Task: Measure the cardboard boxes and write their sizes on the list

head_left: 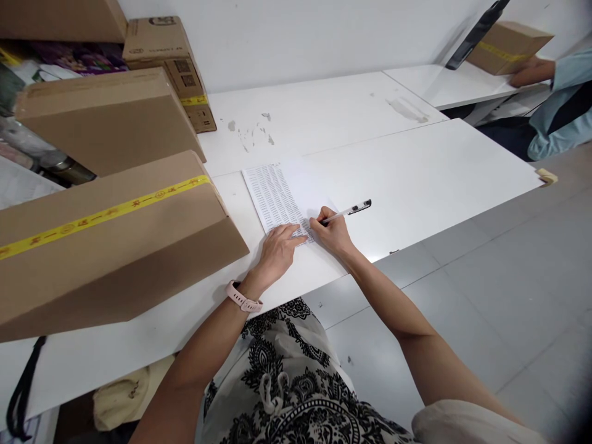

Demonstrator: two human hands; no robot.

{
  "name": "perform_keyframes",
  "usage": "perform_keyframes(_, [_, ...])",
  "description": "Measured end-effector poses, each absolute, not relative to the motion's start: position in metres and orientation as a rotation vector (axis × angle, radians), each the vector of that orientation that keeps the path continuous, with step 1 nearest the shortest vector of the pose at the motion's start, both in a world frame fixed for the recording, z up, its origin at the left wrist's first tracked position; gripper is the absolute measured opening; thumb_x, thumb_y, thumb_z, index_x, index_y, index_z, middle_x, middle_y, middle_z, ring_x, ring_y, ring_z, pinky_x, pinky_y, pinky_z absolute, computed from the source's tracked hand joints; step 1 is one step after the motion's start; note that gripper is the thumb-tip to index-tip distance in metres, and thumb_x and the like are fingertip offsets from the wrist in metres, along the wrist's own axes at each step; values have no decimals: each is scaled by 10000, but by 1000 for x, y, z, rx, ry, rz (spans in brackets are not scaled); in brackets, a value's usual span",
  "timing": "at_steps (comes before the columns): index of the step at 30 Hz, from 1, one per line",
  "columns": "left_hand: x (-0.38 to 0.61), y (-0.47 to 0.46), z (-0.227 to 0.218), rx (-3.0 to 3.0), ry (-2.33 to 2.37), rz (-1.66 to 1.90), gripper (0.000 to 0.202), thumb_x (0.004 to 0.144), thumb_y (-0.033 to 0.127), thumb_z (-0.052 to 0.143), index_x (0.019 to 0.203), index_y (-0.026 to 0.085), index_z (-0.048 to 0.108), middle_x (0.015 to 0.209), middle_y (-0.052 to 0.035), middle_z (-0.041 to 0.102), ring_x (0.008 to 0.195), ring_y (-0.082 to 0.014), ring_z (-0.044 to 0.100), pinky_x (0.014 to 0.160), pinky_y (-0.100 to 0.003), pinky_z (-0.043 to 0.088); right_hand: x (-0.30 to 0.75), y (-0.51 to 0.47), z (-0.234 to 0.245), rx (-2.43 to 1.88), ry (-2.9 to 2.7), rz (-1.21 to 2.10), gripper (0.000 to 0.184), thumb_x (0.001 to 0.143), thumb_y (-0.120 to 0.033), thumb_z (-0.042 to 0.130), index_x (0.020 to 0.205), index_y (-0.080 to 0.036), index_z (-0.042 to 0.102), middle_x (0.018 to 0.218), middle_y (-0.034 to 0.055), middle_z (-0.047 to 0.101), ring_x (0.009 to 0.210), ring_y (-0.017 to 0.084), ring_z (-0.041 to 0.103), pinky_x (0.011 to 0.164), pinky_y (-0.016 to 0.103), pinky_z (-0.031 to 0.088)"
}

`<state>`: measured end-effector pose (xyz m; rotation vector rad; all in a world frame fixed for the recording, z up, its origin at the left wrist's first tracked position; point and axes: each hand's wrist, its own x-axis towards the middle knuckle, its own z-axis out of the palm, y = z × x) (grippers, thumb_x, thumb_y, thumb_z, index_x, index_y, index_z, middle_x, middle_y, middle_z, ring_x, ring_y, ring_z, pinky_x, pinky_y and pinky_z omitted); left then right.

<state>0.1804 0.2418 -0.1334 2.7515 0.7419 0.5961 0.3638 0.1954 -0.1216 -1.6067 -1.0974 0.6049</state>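
The pen (346, 211) was in the right hand (330, 233), whose fingers were closed together around its lower part. Its tip was hidden behind those fingers, so the exact place where it met the paper could not be seen; the dark cap end pointed away to the right of the sheet. The printed sheet (272, 194) lay on the white table (416, 179), close to the near edge. It carried dense rows of small print, too small to read. The left hand (277, 250) lay flat on the lower part of the sheet, fingers stretched out and gripping nothing, and it covered the bottom corner. Its fingertips almost touched the right hand. A pink watch (243, 299) was on the left wrist, just below the sheet.

Left of the sheet stood a large carton (115, 246) with yellow tape, tilted and cut off by the picture edge. Beyond it, up and left of the sheet, there was a second carton (106, 117), and behind that a smaller carton (171, 61) with labels that were not legible. The things behind these cartons were mostly hidden.

Far to the upper right of the sheet, a co-worker's hand (531, 71) rested at another box (506, 46); this person was largely out of the frame.
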Motion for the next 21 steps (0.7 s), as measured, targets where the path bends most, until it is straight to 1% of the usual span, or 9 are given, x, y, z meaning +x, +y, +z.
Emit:
perform_keyframes(3, [181,242,-133,2739,741,587,442,932,-15,508,1176,237,777,1361,-92,683,1231,-265,611,1027,-454,526,364,195,-121,-1609,-1103,612,304,747,-253,620,612,-236,348,585,-53,323,580,115,286,534,279,229])
perform_keyframes(7, [181,242,-132,2723,746,585,446,939,-9,506,1174,260,774,1360,-79,683,1238,-256,610,1030,-460,528,363,195,-120,-1618,-1106,622,308,739,-255,618,613,-237,337,590,-49,317,589,118,284,535,279,231])
perform_keyframes(12, [181,240,-130,2726,759,560,438,934,-22,516,1181,229,776,1366,-100,679,1245,-267,607,1047,-452,514,364,195,-120,-1623,-1102,620,295,738,-256,613,617,-237,345,593,-49,311,593,122,287,537,279,239])
perform_keyframes(16, [181,240,-129,2732,761,562,432,932,-22,524,1177,227,778,1365,-104,680,1242,-270,609,1041,-451,517,365,195,-120,-1620,-1116,616,299,741,-244,611,620,-237,338,595,-52,305,592,121,276,540,281,230])
perform_keyframes(21, [181,241,-132,2733,759,581,440,936,-16,512,1172,246,775,1361,-80,684,1235,-260,611,1034,-456,523,364,195,-121,-1621,-1121,616,287,748,-242,604,626,-235,345,597,-54,306,590,119,275,542,280,227])
